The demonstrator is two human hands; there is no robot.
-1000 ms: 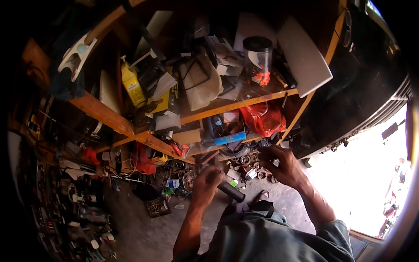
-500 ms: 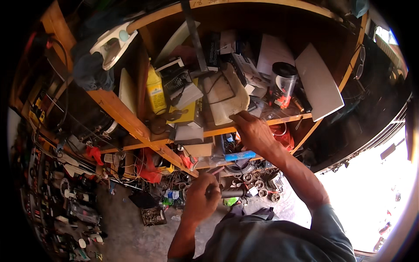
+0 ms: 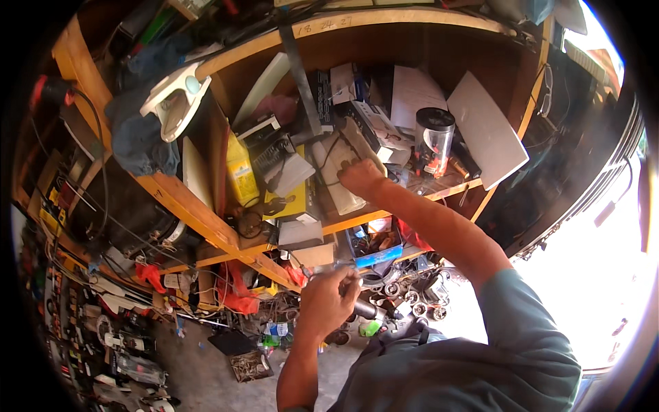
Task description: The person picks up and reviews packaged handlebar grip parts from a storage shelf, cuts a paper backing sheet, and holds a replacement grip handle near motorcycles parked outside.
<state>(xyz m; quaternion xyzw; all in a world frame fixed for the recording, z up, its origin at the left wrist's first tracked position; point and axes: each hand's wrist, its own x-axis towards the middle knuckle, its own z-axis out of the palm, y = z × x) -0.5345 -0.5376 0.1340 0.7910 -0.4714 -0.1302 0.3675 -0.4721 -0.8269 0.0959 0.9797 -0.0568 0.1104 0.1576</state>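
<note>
My right hand reaches onto the shelf with its fingers curled down on a worn beige pouch-like piece. A thin dark cord loops across that piece, close to the fingertips. What the fingers pinch, if anything, is hidden. My left hand is closed in front of the lower shelf, thumb against the fingers. A dark cylinder shows beside it; I cannot tell whether the hand holds it. Left of the beige piece lie a yellow box and a white box.
A clear jar with black lid, a yellow bottle and a tilted white panel crowd the shelf. The wooden shelf edge runs below. A blue tray of small parts sits underneath. Motor-like parts and wires litter the floor.
My right hand has moved from the front edge of the beige piece further in, onto its top. My left hand has risen slightly and moved right. The view has shifted a little.
</note>
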